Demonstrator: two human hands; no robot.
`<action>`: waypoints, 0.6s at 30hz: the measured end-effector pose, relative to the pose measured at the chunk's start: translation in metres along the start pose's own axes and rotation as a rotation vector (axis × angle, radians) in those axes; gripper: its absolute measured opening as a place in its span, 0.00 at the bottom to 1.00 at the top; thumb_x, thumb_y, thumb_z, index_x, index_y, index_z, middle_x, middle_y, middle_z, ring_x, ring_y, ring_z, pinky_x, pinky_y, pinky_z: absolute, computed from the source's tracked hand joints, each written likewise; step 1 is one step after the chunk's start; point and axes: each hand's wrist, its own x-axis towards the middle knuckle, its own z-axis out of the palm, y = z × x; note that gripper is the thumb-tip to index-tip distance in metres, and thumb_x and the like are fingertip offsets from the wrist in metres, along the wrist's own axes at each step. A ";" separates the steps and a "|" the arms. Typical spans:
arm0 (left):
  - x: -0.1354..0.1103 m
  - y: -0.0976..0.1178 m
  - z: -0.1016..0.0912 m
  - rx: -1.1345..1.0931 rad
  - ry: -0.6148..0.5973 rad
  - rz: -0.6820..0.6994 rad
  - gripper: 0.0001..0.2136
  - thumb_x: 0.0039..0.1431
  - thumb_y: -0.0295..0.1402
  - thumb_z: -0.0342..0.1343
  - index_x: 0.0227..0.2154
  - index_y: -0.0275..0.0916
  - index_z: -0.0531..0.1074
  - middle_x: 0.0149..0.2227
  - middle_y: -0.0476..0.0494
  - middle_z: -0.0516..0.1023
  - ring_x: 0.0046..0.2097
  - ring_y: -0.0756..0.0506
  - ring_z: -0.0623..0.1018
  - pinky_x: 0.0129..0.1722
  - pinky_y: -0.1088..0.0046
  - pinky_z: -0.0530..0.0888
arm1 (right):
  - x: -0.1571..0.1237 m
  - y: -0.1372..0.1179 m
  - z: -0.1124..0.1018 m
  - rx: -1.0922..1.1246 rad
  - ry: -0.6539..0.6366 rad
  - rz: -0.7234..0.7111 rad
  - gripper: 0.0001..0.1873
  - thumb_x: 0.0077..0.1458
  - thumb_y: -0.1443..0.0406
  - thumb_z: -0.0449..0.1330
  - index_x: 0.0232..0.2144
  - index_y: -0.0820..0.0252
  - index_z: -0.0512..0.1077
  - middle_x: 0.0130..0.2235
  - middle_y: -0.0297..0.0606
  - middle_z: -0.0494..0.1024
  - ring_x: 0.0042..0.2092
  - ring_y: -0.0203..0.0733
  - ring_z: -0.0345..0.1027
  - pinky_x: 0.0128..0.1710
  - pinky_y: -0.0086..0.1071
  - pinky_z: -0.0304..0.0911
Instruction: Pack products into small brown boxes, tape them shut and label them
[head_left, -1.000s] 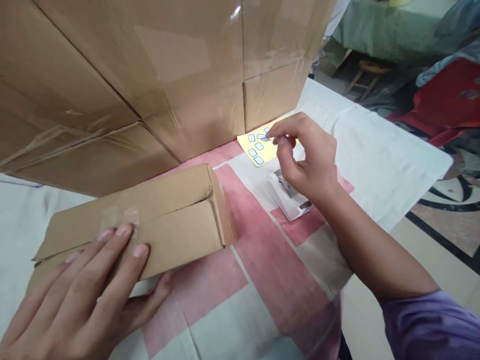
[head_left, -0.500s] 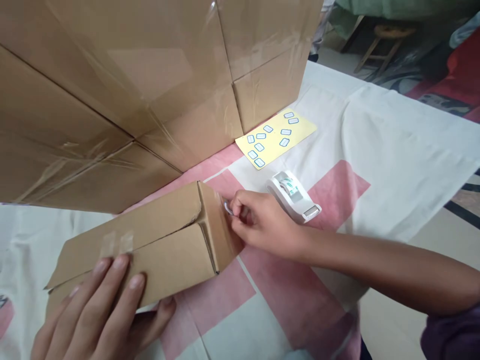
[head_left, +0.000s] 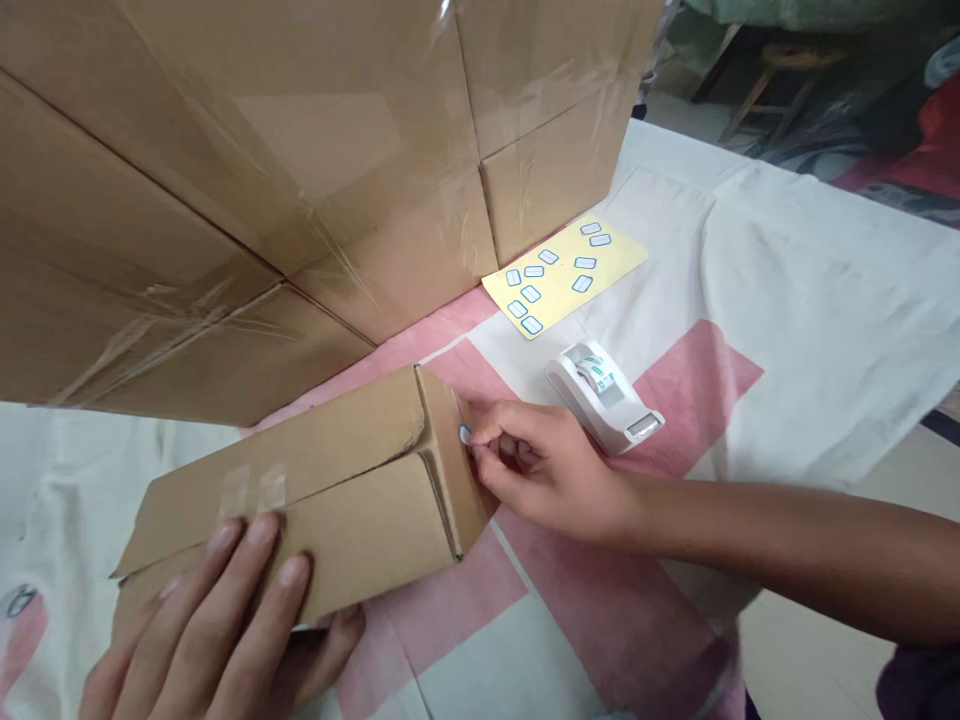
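A small cardboard box (head_left: 375, 510) lies on the cloth, its top flaps held by short pieces of clear tape (head_left: 271, 487). My left hand (head_left: 217, 630) grips its near left part, fingers over the top and thumb down the near side. At the box's right end, my right hand (head_left: 547, 480) pinches a small white sticker with a blue border (head_left: 465, 434) between thumb and forefinger. The sticker is up against the end face; how much of it touches, I cannot tell. Just beyond that hand sits a white tape dispenser (head_left: 619, 415).
A yellow sheet (head_left: 556, 290) bearing several blue-bordered stickers lies beside a wall of large taped cartons (head_left: 225, 190). The pink and white tablecloth (head_left: 787, 280) covers the table, whose edge runs along the right. A wooden stool (head_left: 802, 58) stands on the floor beyond.
The view has shifted slightly, so everything appears a little further right. The pinched sticker now shows more of its face against the box end. My left hand keeps its hold.
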 end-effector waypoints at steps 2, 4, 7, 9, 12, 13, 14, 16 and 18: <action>-0.002 -0.002 0.001 0.002 0.033 0.007 0.32 0.43 0.41 0.69 0.53 0.36 0.75 0.59 0.36 0.76 0.58 0.34 0.78 0.62 0.61 0.71 | 0.000 0.001 0.000 0.001 -0.019 -0.026 0.06 0.54 0.74 0.57 0.31 0.58 0.69 0.29 0.31 0.71 0.28 0.31 0.63 0.28 0.26 0.59; -0.006 -0.005 0.003 0.019 0.019 -0.002 0.29 0.43 0.39 0.69 0.51 0.37 0.76 0.59 0.36 0.76 0.56 0.34 0.79 0.60 0.60 0.73 | -0.001 0.000 -0.002 0.014 -0.039 -0.026 0.06 0.54 0.73 0.57 0.32 0.60 0.71 0.31 0.32 0.73 0.29 0.32 0.63 0.28 0.26 0.59; -0.010 -0.010 0.006 0.024 0.035 -0.035 0.28 0.45 0.38 0.67 0.52 0.38 0.76 0.58 0.37 0.77 0.53 0.33 0.81 0.51 0.59 0.77 | -0.002 -0.009 -0.010 0.037 -0.183 0.073 0.11 0.54 0.73 0.59 0.38 0.61 0.77 0.28 0.30 0.71 0.27 0.31 0.60 0.27 0.26 0.57; -0.011 -0.015 0.008 0.005 0.054 -0.059 0.29 0.47 0.38 0.64 0.55 0.38 0.74 0.58 0.38 0.77 0.52 0.32 0.82 0.45 0.58 0.78 | -0.003 -0.016 -0.016 0.046 -0.356 0.192 0.15 0.54 0.73 0.59 0.43 0.60 0.80 0.24 0.27 0.68 0.25 0.30 0.56 0.26 0.26 0.55; -0.010 -0.018 0.010 -0.010 0.056 -0.055 0.33 0.47 0.37 0.61 0.59 0.35 0.72 0.59 0.36 0.77 0.52 0.30 0.81 0.40 0.57 0.75 | -0.007 -0.020 -0.017 0.076 -0.408 0.357 0.21 0.56 0.72 0.57 0.51 0.59 0.80 0.22 0.25 0.64 0.23 0.29 0.52 0.23 0.26 0.51; -0.009 -0.018 0.010 -0.010 0.068 -0.050 0.33 0.47 0.36 0.60 0.60 0.34 0.71 0.59 0.36 0.77 0.52 0.30 0.81 0.39 0.57 0.74 | -0.008 -0.019 -0.016 0.093 -0.369 0.389 0.24 0.57 0.72 0.57 0.55 0.59 0.78 0.22 0.25 0.64 0.23 0.29 0.52 0.23 0.26 0.51; -0.008 -0.017 0.010 -0.012 0.068 -0.053 0.34 0.47 0.36 0.60 0.60 0.34 0.71 0.59 0.37 0.76 0.52 0.29 0.81 0.38 0.58 0.73 | -0.009 -0.017 -0.013 0.109 -0.331 0.410 0.27 0.57 0.72 0.57 0.59 0.58 0.75 0.23 0.25 0.65 0.23 0.29 0.52 0.23 0.26 0.52; -0.005 -0.016 0.010 -0.020 0.069 -0.059 0.34 0.46 0.35 0.60 0.60 0.34 0.71 0.59 0.37 0.76 0.52 0.30 0.81 0.36 0.58 0.72 | -0.011 -0.011 -0.008 0.127 -0.311 0.433 0.33 0.57 0.72 0.57 0.64 0.55 0.68 0.25 0.26 0.68 0.24 0.29 0.55 0.25 0.26 0.54; -0.002 -0.014 0.010 -0.034 0.074 -0.060 0.33 0.46 0.35 0.60 0.59 0.34 0.72 0.58 0.38 0.77 0.51 0.29 0.81 0.34 0.57 0.71 | -0.012 -0.006 -0.004 0.125 -0.335 0.441 0.36 0.56 0.73 0.57 0.67 0.51 0.65 0.26 0.26 0.70 0.25 0.30 0.58 0.27 0.26 0.57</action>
